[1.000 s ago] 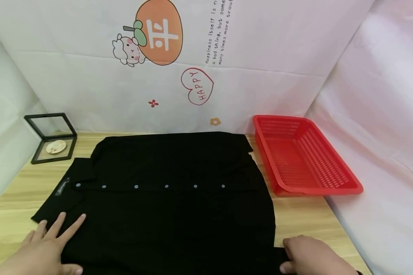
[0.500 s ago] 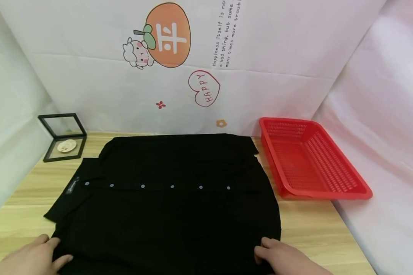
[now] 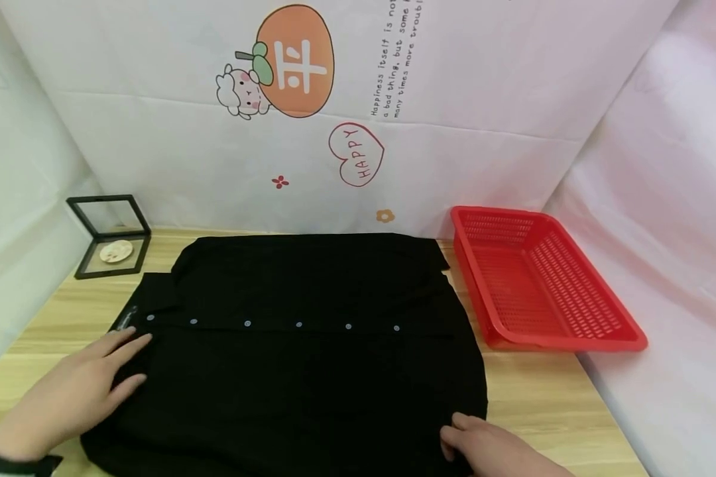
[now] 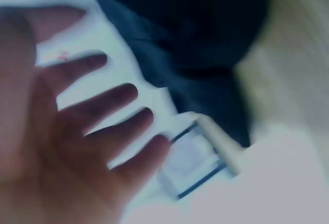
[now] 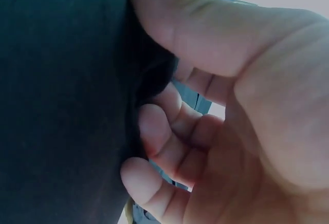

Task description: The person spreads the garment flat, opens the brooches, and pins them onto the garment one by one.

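A black button-up shirt (image 3: 310,391) lies front up on the table, its row of grey buttons running left to right. Its collar (image 3: 158,291) points left. Over the collar's near side is my left hand (image 3: 80,384), fingers extended; whether they touch the cloth I cannot tell. In the left wrist view that hand (image 4: 77,136) has spread, straight fingers with nothing in them. At the shirt's near right edge, my right hand (image 3: 492,444) pinches the cloth. The right wrist view has the thumb (image 5: 190,34) and curled fingers around a fold of black fabric (image 5: 61,100).
A red plastic basket (image 3: 489,341) stands at the back right, close to the shirt. At the back left is a black-edged clear display frame (image 3: 110,235) with a round pale disc (image 3: 116,251). White printed cloth (image 3: 453,79) walls the wooden table (image 3: 537,384).
The left hand went down to the shirt's near left edge, then released it and moved up to the collar. The right hand moved left, and the cloth jutting out at lower right is gone.
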### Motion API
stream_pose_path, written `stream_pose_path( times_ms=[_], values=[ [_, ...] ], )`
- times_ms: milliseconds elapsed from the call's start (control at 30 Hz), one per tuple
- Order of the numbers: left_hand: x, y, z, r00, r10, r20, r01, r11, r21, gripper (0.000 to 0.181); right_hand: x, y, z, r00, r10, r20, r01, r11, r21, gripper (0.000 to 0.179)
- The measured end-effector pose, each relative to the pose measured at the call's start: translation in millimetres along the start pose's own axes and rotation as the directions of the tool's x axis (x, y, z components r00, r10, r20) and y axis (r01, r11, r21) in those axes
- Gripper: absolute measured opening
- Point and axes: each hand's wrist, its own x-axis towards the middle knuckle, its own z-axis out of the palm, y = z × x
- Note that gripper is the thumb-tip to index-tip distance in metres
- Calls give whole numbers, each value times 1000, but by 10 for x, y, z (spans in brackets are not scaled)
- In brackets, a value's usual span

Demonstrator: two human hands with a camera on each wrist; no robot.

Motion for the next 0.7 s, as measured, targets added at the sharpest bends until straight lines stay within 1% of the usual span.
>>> stream_pose_path(
  times_ms=[33, 67, 100, 133, 233, 300, 333, 367, 433, 467, 500, 533, 567, 600, 667, 700],
  values=[
    [43, -43, 34, 999, 17, 35, -17, 1000, -21, 71, 3, 0, 0, 1000, 6, 5, -6, 1000, 2, 27],
    [86, -84, 58, 995, 12, 97, -8, 999, -47, 79, 3, 0, 0, 1000, 12, 9, -12, 1000, 5, 29],
    [127, -123, 78, 988, -4, 155, 16, 997, -74, 86, 5, 2, -2, 1000, 19, 15, -19, 1000, 9, 30],
    [163, -146, 81, 977, -26, 210, 46, 995, -91, 90, 8, 3, -4, 1000, 24, 20, -24, 1000, 12, 30],
    [296, -173, 18, 951, -53, 305, 90, 990, -106, 95, 5, 1, -25, 998, 47, 35, -48, 998, 32, 32],
    [404, -185, -63, 936, -67, 344, 108, 989, -102, 93, 6, 1, -37, 997, 59, 43, -60, 997, 44, 34],
    [459, -192, -104, 933, -76, 351, 113, 990, -86, 89, 8, -1, -40, 997, 62, 45, -64, 997, 48, 34],
    [509, -198, -135, 936, -80, 342, 108, 992, -63, 84, 9, -2, -42, 997, 66, 47, -69, 996, 53, 34],
    [597, -231, -182, 952, -65, 299, 74, 997, -17, 68, 13, -4, -40, 996, 67, 51, -70, 996, 62, 35],
    [638, -253, -190, 962, -49, 270, 49, 999, 6, 59, 14, -5, -39, 997, 65, 51, -68, 996, 61, 35],
    [679, -279, -187, 968, -30, 249, 25, 999, 23, 54, 14, -4, -38, 997, 64, 52, -68, 995, 70, 35],
    [720, -313, -172, 973, -4, 231, -4, 1000, 31, 55, 15, -3, -34, 996, 65, 54, -69, 994, 85, 36],
    [759, -350, -152, 973, 24, 228, -31, 999, 30, 57, 15, -3, -32, 996, 66, 54, -71, 993, 96, 36],
    [799, -390, -134, 968, 40, 246, -42, 999, 4, 62, 13, -1, -32, 996, 68, 55, -74, 992, 105, 36],
    [877, -474, -89, 951, 52, 305, -34, 998, -62, 68, 10, 5, -28, 995, 75, 58, -82, 988, 128, 36],
    [909, -515, -78, 940, 44, 339, -13, 996, -93, 71, 8, -6, -22, 989, 126, 81, -142, 961, 236, 30]
  ],
)
